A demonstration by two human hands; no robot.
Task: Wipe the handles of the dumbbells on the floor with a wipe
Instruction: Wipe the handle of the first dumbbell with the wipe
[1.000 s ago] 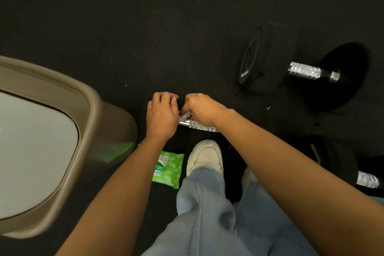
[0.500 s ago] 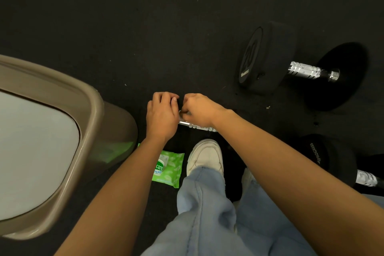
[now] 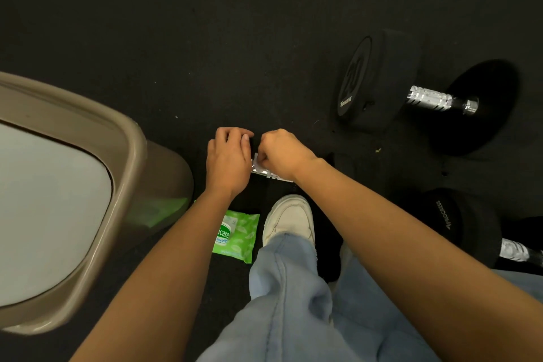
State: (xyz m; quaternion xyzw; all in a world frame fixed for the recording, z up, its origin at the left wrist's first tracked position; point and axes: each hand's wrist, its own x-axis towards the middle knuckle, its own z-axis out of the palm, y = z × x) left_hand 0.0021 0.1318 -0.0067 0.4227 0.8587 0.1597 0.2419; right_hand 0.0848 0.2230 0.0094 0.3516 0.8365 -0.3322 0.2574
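Scarcely changed: the wipe (image 3: 256, 162) is still clamped on the dumbbell handle (image 3: 271, 175) by the right hand (image 3: 283, 153), its end gripped by the left hand (image 3: 227, 160); wiping is judged ongoing.

You are looking at three marks with lettering. The green wipe packet (image 3: 238, 239) is showing the white letters "icare" on its badge, and a smaller line beneath is reading "ing Wip"; the start of both is being hidden from you. The far dumbbell (image 3: 379, 79) is carrying a small white brand word low on its round end face, seemingly "PROGRESS", plus a large embossed number too faint for reading. The near dumbbell (image 3: 458, 220) is displaying the same white word along its black head.
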